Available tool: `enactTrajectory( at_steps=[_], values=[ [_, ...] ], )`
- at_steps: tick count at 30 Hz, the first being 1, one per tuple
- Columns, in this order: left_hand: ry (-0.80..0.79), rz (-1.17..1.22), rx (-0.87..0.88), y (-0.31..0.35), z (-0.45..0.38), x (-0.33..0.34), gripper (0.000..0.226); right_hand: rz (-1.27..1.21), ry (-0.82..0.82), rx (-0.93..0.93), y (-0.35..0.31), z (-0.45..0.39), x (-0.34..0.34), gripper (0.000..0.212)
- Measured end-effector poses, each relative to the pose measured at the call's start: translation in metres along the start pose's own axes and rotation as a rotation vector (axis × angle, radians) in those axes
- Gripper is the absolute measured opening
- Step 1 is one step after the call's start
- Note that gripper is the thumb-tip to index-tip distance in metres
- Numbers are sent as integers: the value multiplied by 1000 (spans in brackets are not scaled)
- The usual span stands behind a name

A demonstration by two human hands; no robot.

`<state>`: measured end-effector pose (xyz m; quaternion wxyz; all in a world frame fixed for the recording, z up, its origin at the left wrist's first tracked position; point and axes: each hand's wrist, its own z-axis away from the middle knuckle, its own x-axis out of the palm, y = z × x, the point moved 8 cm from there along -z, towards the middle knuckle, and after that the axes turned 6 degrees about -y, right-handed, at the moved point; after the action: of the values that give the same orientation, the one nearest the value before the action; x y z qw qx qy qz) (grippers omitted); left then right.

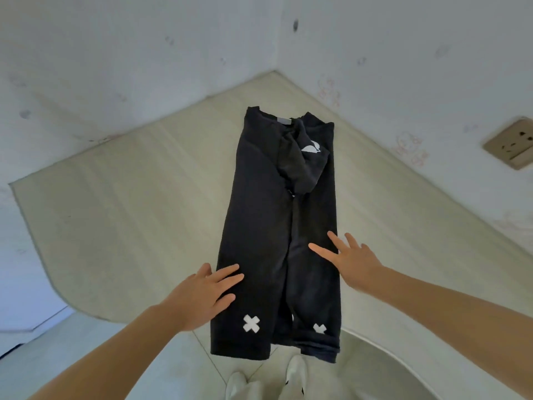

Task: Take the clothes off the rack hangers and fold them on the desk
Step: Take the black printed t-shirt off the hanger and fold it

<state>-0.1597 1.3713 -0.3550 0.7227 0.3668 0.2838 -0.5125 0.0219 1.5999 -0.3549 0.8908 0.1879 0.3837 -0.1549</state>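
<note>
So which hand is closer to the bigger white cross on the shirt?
Left. The left hand lies just up and left of the cross; the right hand rests farther off, across the shirt.

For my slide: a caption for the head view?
Both open hands flatten a black garment on the desk.

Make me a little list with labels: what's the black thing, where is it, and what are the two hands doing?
garment: black garment with white cross marks, folded into a long strip
place: on the pale desk, near end hanging over the edge
left hand: left hand flat, fingers straight, on the garment's left edge
right hand: right hand open, fingers spread at the garment's right side
wall: socket plate on the right
</note>
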Motion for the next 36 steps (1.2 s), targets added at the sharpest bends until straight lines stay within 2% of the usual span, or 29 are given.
enactTrajectory(
  at_steps=[2, 4, 5, 8, 11, 15, 19, 23, 24, 26, 29, 30, 32, 34, 36],
  values=[
    [40, -82, 72, 6, 4, -2, 53, 90, 115, -25, 1, 19, 3, 108],
    [82, -213, 103, 0, 1, -4, 71, 132, 253, -105, -4, 35, 9, 108],
    [70, -308, 86, -4, -2, -2, 78, 157, 281, -143, -8, 43, 17, 99],
    [151, -447, 152, -3, -11, -9, 75, 190, 361, -249, -24, 60, 45, 77],
    [177, -530, 190, 1, -18, -21, 75, 130, 392, -302, -31, 67, 54, 81],
    [87, -583, 232, -5, -34, -11, 104, 95, 422, -322, -31, 61, 48, 75],
    [39, -601, 272, -4, -35, 0, 90, 83, 404, -342, -35, 55, 49, 71],
    [-61, -517, 286, 1, -34, -2, 76, -32, 404, -347, -26, 57, 44, 64],
    [-99, -450, 260, 0, -34, -4, 69, -113, 403, -368, -22, 57, 40, 56],
    [-202, -281, 191, -2, -36, -9, 56, -349, 284, -377, -11, 58, 29, 42],
    [-313, 180, 77, -12, -44, -14, 44, -598, 154, -311, 2, 54, 10, 37],
    [-318, 342, 22, -16, -46, -18, 43, -673, 157, -293, 5, 52, 4, 33],
    [-262, 655, -46, -23, -53, -36, 30, -857, 265, -238, 21, 42, -15, 25],
    [-196, 957, -39, -28, -63, -59, 27, -1036, 377, -112, 45, 31, -31, 21],
    [-70, 1081, -103, -38, -75, -82, 29, -1219, 440, 20, 67, 20, -44, 33]
  ],
)
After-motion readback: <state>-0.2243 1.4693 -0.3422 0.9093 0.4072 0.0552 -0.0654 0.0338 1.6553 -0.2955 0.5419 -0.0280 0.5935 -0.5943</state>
